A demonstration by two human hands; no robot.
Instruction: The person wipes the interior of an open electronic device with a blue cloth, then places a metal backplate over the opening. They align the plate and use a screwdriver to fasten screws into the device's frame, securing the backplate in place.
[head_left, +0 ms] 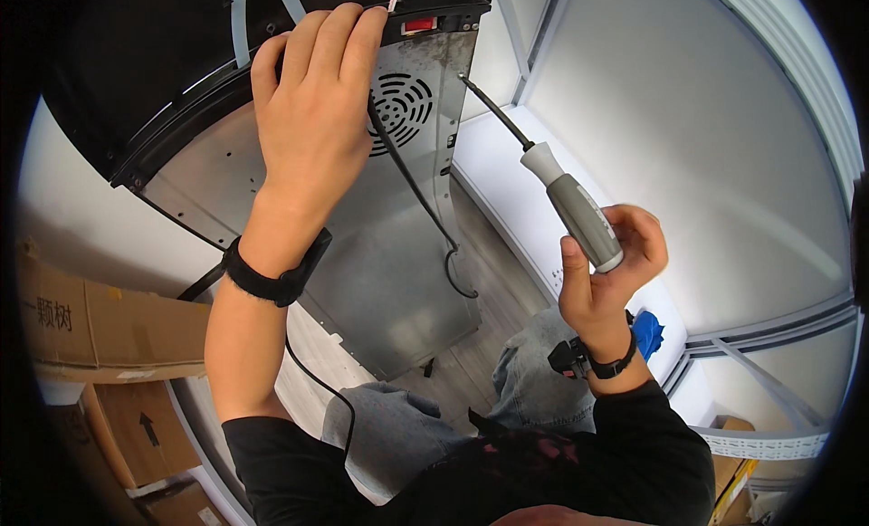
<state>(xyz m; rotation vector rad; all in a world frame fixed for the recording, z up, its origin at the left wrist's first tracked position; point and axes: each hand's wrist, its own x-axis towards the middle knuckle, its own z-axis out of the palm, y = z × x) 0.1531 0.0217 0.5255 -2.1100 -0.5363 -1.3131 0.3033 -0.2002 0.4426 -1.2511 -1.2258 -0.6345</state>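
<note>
My right hand [625, 259] grips a screwdriver [579, 214] by the butt of its grey handle. The thin dark shaft points up and left, its tip near the side edge of a metal appliance [398, 291]. That appliance has a bare grey panel with a round slotted vent [403, 108] and a red switch [419, 24] near the top. Over its black upper rim [195, 100] my left hand [317, 100] is curled, with the fingertips at the edge and the thumb side partly hidden. A black cable [407, 177] hangs from behind my left hand down across the panel.
Cardboard boxes [136, 331] are stacked at the lower left. White panels with metal framing [670, 119] stand on the right, above a white ledge [507, 182]. A blue crumpled item [647, 334] lies beside my right wrist. Another black cable [317, 378] runs by my left arm.
</note>
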